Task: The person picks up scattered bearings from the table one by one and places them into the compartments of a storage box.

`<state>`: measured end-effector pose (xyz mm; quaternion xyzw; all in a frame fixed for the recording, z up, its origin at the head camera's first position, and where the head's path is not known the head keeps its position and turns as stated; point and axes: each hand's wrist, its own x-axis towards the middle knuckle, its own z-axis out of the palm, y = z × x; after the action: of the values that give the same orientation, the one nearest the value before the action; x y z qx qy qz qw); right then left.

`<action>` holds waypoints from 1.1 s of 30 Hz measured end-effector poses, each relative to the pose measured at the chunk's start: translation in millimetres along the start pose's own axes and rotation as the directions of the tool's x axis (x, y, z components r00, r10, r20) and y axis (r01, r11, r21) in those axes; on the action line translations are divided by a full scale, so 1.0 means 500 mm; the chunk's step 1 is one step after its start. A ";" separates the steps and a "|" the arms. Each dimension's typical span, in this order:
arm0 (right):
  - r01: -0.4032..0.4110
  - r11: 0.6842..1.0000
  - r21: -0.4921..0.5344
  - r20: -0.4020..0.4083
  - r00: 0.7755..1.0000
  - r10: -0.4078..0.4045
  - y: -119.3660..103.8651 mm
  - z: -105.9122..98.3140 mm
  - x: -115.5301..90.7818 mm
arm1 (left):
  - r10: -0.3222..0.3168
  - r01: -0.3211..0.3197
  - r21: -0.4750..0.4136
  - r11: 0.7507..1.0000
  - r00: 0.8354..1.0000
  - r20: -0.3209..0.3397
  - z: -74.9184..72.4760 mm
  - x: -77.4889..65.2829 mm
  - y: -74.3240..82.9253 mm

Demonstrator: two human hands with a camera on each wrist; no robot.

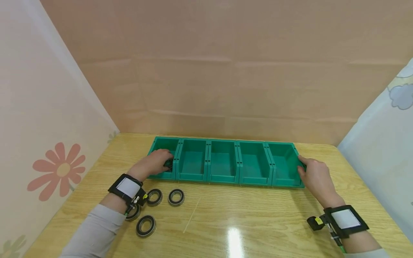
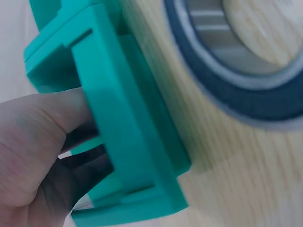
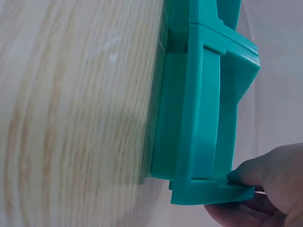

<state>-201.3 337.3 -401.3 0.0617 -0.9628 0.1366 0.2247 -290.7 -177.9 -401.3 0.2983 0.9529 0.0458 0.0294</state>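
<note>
A row of joined green bins (image 1: 223,161) stands along the back of the table. My left hand (image 1: 156,163) reaches into the leftmost bin (image 2: 118,118), its fingers bent around a dark ring-shaped piece that looks like a bearing (image 1: 168,164). In the left wrist view the bin's front wall hides the fingertips. At the other end, my right hand (image 1: 317,177) pinches the outer side wall of the rightmost bin (image 3: 203,118), thumb on the inside and fingers outside.
Several black-sealed bearings lie in front of the left bins, including one bearing (image 1: 176,197) and a nearer bearing (image 1: 146,226). Another is partly hidden under the left wrist. Patterned side walls and a brown backdrop (image 1: 226,71) enclose the wooden table (image 1: 258,215).
</note>
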 end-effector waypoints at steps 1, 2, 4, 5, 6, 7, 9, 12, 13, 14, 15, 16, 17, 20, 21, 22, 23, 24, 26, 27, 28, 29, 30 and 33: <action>0.000 1.000 -0.001 0.001 1.000 0.000 0.000 0.000 0.000 | 0.008 -0.008 -0.010 1.000 1.000 -0.010 -0.002 -0.002 -0.001; -0.002 1.000 -0.002 0.003 1.000 0.002 0.000 0.001 0.001 | 0.015 -0.015 -0.019 1.000 1.000 -0.021 -0.005 -0.004 -0.001; -0.006 1.000 -0.003 0.010 1.000 0.006 0.001 0.001 0.002 | 0.025 -0.027 -0.037 0.999 0.999 -0.045 -0.011 -0.010 -0.002; -0.007 1.000 -0.004 0.014 1.000 0.007 0.001 0.001 0.002 | 0.024 -0.027 -0.048 0.998 0.998 -0.057 -0.015 -0.014 -0.001; -0.010 1.000 -0.003 0.018 1.000 0.010 0.001 0.001 0.002 | 0.028 -0.031 -0.053 0.998 0.997 -0.072 -0.019 -0.018 0.000; -0.012 1.000 -0.003 0.021 1.000 0.012 0.002 0.001 0.002 | 0.027 -0.032 -0.059 0.998 0.996 -0.083 -0.023 -0.023 0.001; -0.016 1.000 0.000 0.028 0.999 0.016 0.003 0.002 0.002 | 0.028 -0.035 -0.066 0.997 0.993 -0.111 -0.031 -0.032 0.004; -0.023 1.000 0.004 0.031 0.999 0.023 0.005 0.002 0.003 | 0.038 -0.050 -0.078 0.996 0.987 -0.156 -0.042 -0.048 0.013; -0.024 1.000 0.005 0.031 0.999 0.023 0.006 0.002 0.003 | 0.045 -0.060 -0.085 0.995 0.984 -0.171 -0.046 -0.053 0.016; -0.025 1.000 0.005 0.031 0.999 0.025 0.007 0.002 0.003 | 0.055 -0.072 -0.085 0.994 0.981 -0.186 -0.050 -0.058 0.020; -0.026 1.000 0.005 0.030 0.999 0.026 0.007 0.002 0.003 | 0.064 -0.082 -0.086 0.993 0.978 -0.198 -0.053 -0.064 0.025; -0.026 1.000 0.005 0.029 0.999 0.025 0.007 0.003 0.003 | 0.075 -0.093 -0.080 0.992 0.976 -0.206 -0.057 -0.071 0.031; -0.027 1.000 0.007 0.031 0.999 0.027 0.007 0.003 0.003 | 0.085 -0.103 -0.074 0.992 0.973 -0.212 -0.060 -0.078 0.036; -0.024 1.000 0.007 0.027 0.999 0.024 0.007 0.005 0.002 | 0.119 -0.133 -0.054 0.990 0.970 -0.212 -0.069 -0.100 0.059; -0.023 1.000 0.007 0.026 0.999 0.023 0.007 0.005 0.002 | 0.131 -0.144 -0.046 0.989 0.969 -0.210 -0.071 -0.107 0.067; -0.023 1.000 0.008 0.025 0.999 0.023 0.007 0.006 0.001 | 0.142 -0.154 -0.040 0.987 0.967 -0.209 -0.072 -0.113 0.075; -0.025 1.000 0.009 0.026 0.999 0.025 0.007 0.006 0.001 | 0.151 -0.163 -0.040 0.986 0.967 -0.207 -0.073 -0.120 0.084; -0.024 1.000 0.009 0.024 0.999 0.024 0.008 0.005 0.001 | 0.165 -0.176 -0.034 0.984 0.964 -0.206 -0.073 -0.126 0.091; -0.024 1.000 0.008 0.025 0.999 0.024 0.007 0.005 0.001 | 0.198 -0.208 -0.024 0.978 0.957 -0.213 -0.068 -0.134 0.104; -0.024 1.000 0.008 0.025 0.999 0.024 0.007 0.005 0.001 | 0.213 -0.223 -0.024 0.975 0.953 -0.214 -0.066 -0.137 0.110; -0.024 1.000 0.007 0.025 0.999 0.024 0.007 0.004 0.001 | 0.229 -0.239 -0.021 0.971 0.949 -0.216 -0.063 -0.140 0.115; -0.024 1.000 0.006 0.024 0.999 0.024 0.007 0.004 0.001 | 0.243 -0.252 -0.019 0.968 0.947 -0.211 -0.058 -0.142 0.118; -0.024 1.000 0.005 0.024 0.999 0.023 0.007 0.004 0.001 | 0.257 -0.266 -0.015 0.964 0.944 -0.206 -0.054 -0.142 0.121; -0.023 1.000 0.004 0.020 1.000 0.023 0.006 0.003 0.000 | 0.277 -0.284 -0.018 0.959 0.945 -0.176 -0.041 -0.145 0.128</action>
<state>-202.4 339.8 -403.5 0.0524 -0.9655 0.1404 0.2132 -196.8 -168.3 -372.0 0.4251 0.8985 0.0953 -0.0531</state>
